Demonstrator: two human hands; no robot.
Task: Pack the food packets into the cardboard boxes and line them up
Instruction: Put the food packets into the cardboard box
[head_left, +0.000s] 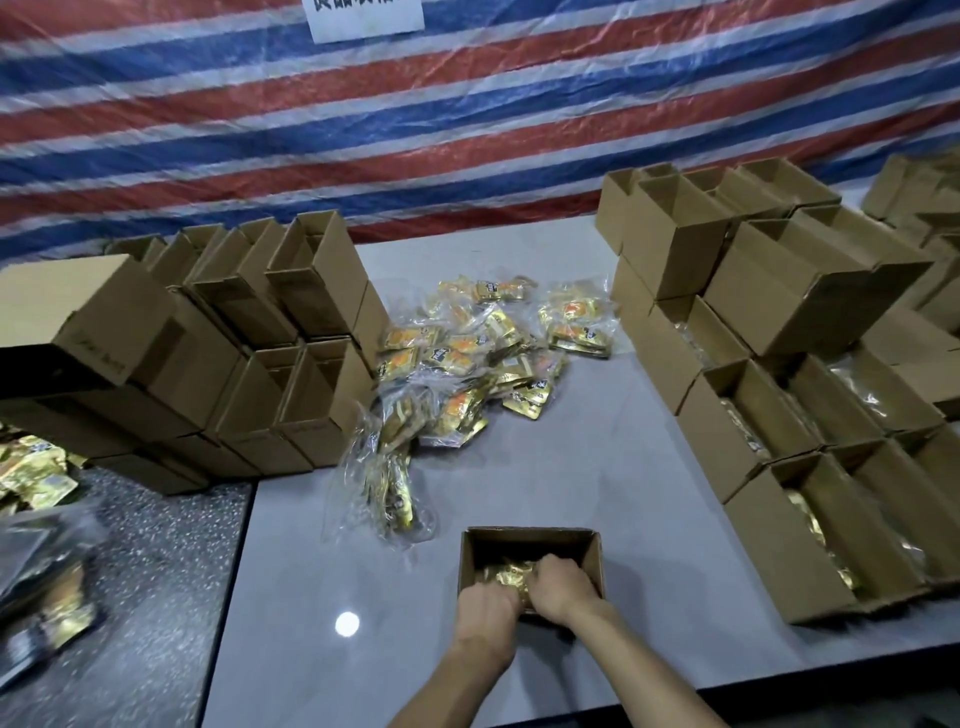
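An open cardboard box (592, 558) stands near the front of the grey table (597, 457). Both my hands reach into it from the near side. My left hand (485, 605) and my right hand (558, 584) are curled on gold food packets (501, 574) inside the box, pressing down on them. A loose heap of gold and orange packets in clear bags (467, 358) lies in the middle of the table, beyond the box. One clear bag of packets (395, 493) stretches toward the box.
Stacks of open cardboard boxes (291, 332) stand at the left. Rows of boxes holding gold packets (810, 447) line the right side. More packets (36, 478) lie on a dark speckled surface at the far left. A striped tarp (415, 130) hangs behind.
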